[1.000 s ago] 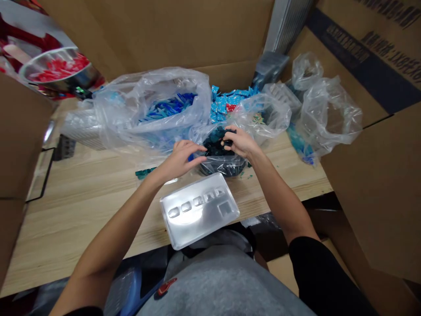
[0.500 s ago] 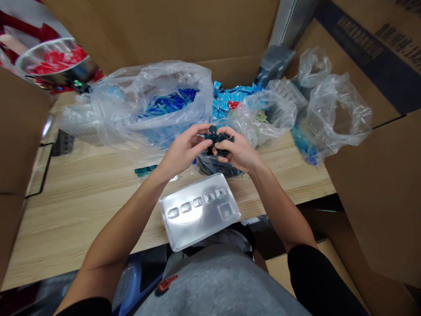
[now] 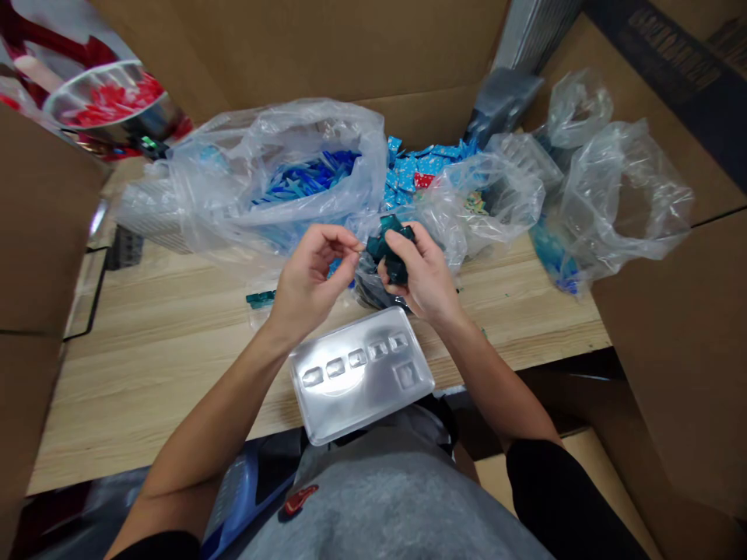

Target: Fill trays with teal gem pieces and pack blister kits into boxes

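Left hand [image 3: 309, 284] withdrew; teal pieces [image 3: 390, 247] in right hand [image 3: 417, 272].

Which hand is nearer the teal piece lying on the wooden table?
Left: the left hand sits just right of the teal piece, not touching it. The right hand, holding dark teal pieces, is farther right.

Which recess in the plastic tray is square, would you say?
The lone recess at the right end of the plastic tray; the other five are rounded, in a row.
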`<state>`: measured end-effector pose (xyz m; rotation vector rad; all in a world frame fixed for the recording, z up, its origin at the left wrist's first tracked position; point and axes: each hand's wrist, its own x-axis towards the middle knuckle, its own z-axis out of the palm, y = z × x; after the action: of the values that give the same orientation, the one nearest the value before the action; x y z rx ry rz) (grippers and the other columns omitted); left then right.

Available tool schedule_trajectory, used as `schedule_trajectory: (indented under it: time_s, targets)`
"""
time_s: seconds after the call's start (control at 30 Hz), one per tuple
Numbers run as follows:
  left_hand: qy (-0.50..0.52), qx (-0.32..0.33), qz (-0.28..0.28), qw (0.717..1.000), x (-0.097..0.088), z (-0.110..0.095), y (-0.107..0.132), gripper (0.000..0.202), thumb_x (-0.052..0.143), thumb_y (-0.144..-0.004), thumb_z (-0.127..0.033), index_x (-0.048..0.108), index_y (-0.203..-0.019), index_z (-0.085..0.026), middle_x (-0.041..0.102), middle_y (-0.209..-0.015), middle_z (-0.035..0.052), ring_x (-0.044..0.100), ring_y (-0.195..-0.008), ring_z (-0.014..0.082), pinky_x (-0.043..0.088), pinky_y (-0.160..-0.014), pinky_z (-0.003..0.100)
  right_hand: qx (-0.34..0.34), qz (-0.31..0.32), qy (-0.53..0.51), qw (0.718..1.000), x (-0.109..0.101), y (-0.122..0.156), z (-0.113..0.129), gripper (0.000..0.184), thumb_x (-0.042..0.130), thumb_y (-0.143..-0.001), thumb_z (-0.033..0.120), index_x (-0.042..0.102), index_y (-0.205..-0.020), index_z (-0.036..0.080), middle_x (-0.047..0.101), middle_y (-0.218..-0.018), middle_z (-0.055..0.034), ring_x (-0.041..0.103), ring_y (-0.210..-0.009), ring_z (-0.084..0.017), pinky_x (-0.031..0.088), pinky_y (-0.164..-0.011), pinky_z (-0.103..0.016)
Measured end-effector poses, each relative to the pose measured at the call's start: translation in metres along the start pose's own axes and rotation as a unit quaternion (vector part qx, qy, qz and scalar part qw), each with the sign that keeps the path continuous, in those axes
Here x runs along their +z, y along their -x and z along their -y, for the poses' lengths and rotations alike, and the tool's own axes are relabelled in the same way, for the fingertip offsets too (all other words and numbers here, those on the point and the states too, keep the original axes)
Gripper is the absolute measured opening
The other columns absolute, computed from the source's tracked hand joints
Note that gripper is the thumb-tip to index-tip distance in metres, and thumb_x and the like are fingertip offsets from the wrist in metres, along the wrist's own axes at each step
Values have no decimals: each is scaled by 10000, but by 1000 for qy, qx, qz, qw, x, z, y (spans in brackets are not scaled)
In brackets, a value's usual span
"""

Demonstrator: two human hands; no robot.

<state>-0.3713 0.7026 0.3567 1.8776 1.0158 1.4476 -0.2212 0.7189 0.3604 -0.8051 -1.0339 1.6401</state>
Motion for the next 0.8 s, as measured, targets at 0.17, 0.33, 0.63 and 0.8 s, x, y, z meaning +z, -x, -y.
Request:
schedule_trajectory:
  time_s: [0.17,0.33,0.63,0.8]
  targets:
    - [-71,17,28,997,-1,6,-2,226,639,-815,-163,542,-1009,-223,582,-946,10,588,-816,116,509,-764,278,-8,8,-5,1000,3,1,-1,370,639,-801,521,390,-834,250,489,-529,94,468,-421,-61,251,-339,-137]
    - [-132,45,10,990,0,10,-12,171,549,-833,-118,527,-959,-231,573,-898,-1,571,-830,123,487,-757,278,1,27,-6,1000,-1,-1,-1,402,671,-776,544,404,-812,246,474,-550,92,442,-403,-52,221,-334,-145]
    - [-96,15,-12,995,11,18,-21,198,558,-772,-128,498,-925,-238,541,-863,-12,547,-802,124,476,-735,268,20,25,-68,997,-3,-4,-3,345,694,-781,449,439,-842,226,556,-671,71,489,-452,-35,235,-341,-134]
    - [-11,-37,-64,997,14,29,-26,150,542,-736,-146,482,-844,-232,519,-813,-11,536,-744,119,472,-701,261,68,-17,-112,991,0,-13,-6,180,604,-785,265,435,-806,208,565,-675,74,476,-426,-19,208,-331,-130]
